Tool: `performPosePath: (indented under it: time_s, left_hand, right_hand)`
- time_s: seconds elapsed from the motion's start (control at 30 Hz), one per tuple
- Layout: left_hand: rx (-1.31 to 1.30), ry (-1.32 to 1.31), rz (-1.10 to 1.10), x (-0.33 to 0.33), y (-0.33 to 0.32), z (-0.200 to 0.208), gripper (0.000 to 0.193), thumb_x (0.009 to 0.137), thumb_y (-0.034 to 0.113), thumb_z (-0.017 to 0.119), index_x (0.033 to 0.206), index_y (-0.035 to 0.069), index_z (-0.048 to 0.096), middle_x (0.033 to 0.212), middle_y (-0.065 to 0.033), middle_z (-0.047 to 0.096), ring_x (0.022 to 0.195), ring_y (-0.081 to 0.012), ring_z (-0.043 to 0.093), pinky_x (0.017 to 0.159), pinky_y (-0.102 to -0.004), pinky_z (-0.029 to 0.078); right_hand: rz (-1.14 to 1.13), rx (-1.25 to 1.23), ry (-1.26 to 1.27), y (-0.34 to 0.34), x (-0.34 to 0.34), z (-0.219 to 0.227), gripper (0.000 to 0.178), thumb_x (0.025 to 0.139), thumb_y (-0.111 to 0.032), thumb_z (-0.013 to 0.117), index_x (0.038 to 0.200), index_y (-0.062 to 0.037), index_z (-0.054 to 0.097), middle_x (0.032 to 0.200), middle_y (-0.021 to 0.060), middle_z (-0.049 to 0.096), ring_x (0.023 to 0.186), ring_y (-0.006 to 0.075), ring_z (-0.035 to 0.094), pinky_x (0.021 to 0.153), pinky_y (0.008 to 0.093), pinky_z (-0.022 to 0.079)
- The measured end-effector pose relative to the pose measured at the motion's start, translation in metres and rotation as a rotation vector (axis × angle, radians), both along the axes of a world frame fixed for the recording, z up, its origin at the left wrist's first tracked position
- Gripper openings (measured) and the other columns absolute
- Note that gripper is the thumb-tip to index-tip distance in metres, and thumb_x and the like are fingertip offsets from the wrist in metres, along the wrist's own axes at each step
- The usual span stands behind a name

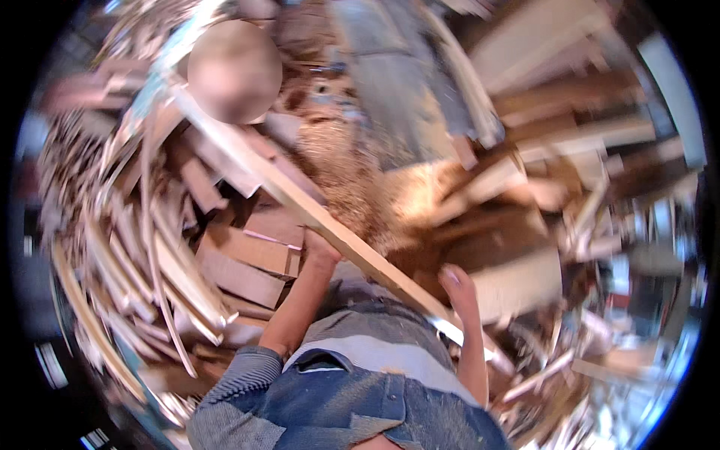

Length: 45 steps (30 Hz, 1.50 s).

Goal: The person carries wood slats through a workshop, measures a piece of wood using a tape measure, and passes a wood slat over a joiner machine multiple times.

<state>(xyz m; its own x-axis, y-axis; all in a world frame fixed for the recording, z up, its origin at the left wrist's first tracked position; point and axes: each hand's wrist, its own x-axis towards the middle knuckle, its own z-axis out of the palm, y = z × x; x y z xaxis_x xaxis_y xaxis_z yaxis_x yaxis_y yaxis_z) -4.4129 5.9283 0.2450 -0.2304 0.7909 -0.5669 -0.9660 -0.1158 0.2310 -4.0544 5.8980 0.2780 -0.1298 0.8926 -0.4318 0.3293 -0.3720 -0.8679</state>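
Note:
A long, narrow wooden batten runs slantwise across the middle, from the upper left down to the lower right in front of my body. My left hand grips it from below near its middle; the batten hides most of those fingers. Beyond the batten's lower right part, my right hand is raised, its forearm crossing over the wood. Motion smears its fingers, so their hold is unclear. The batten's far end is blurred close to another person at the upper left.
Stacked wooden blocks lie left of the batten. Several long strips pile up further left. Sawdust heaps beyond the batten, beside a dark worn panel. Blurred boards fill the right side.

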Motion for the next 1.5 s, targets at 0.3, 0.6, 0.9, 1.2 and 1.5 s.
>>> performPosePath:
  time_s: [0.3, 0.6, 0.9, 1.2, 1.5]
  left_hand:
    - [-0.022, 0.187, -0.272, 0.012, 0.051, -0.015, 0.029, 0.099, 0.039, 0.044, 0.095, 0.015, 0.058, 0.083, -0.0039, 0.065, 0.075, -0.0236, 0.064, 0.068, -0.0442, 0.055]
    - [0.036, 0.129, -0.459, -0.029, 0.085, -0.029, 0.030, 0.099, 0.042, 0.046, 0.100, 0.014, 0.058, 0.087, -0.0043, 0.066, 0.080, -0.0250, 0.066, 0.073, -0.0443, 0.056]
    - [-0.108, 0.534, -0.607, -0.005, 0.091, -0.023, 0.032, 0.097, 0.033, 0.050, 0.109, 0.004, 0.059, 0.091, -0.0103, 0.065, 0.085, -0.0262, 0.064, 0.077, -0.0387, 0.056]
    - [-0.011, 0.586, -1.059, 0.015, 0.112, -0.025, 0.022, 0.098, 0.023, 0.054, 0.102, 0.004, 0.064, 0.087, -0.0024, 0.062, 0.078, -0.0122, 0.060, 0.070, -0.0285, 0.047]
    - [-0.392, 0.817, -0.713, -0.057, 0.071, -0.121, 0.011, 0.093, 0.016, 0.063, 0.088, 0.006, 0.061, 0.071, 0.0000, 0.056, 0.057, -0.0092, 0.052, 0.045, -0.0225, 0.039]
  right_hand:
    - [0.444, -0.116, 0.136, 0.069, -0.139, 0.028, 0.052, 0.090, -0.042, 0.063, 0.126, -0.0033, 0.062, 0.116, 0.0162, 0.067, 0.108, 0.0275, 0.064, 0.095, 0.0372, 0.047]
    - [0.287, -0.026, 0.148, 0.077, -0.165, 0.025, 0.058, 0.080, -0.050, 0.072, 0.117, -0.0053, 0.066, 0.106, 0.0198, 0.069, 0.097, 0.0334, 0.066, 0.087, 0.0399, 0.050]
    - [0.257, -0.018, -0.041, 0.110, -0.193, 0.031, 0.060, 0.078, -0.044, 0.075, 0.118, -0.0014, 0.062, 0.099, 0.0183, 0.069, 0.093, 0.0286, 0.068, 0.083, 0.0371, 0.052]
    - [-0.076, 0.140, -0.326, 0.046, -0.118, 0.010, 0.052, 0.074, -0.027, 0.078, 0.117, -0.0025, 0.063, 0.100, 0.0197, 0.071, 0.092, 0.0306, 0.069, 0.083, 0.0387, 0.054]
    - [-0.051, 0.161, -0.530, -0.004, 0.005, -0.041, 0.037, 0.073, -0.020, 0.076, 0.103, -0.0021, 0.065, 0.091, 0.0209, 0.068, 0.083, 0.0372, 0.067, 0.074, 0.0448, 0.053]
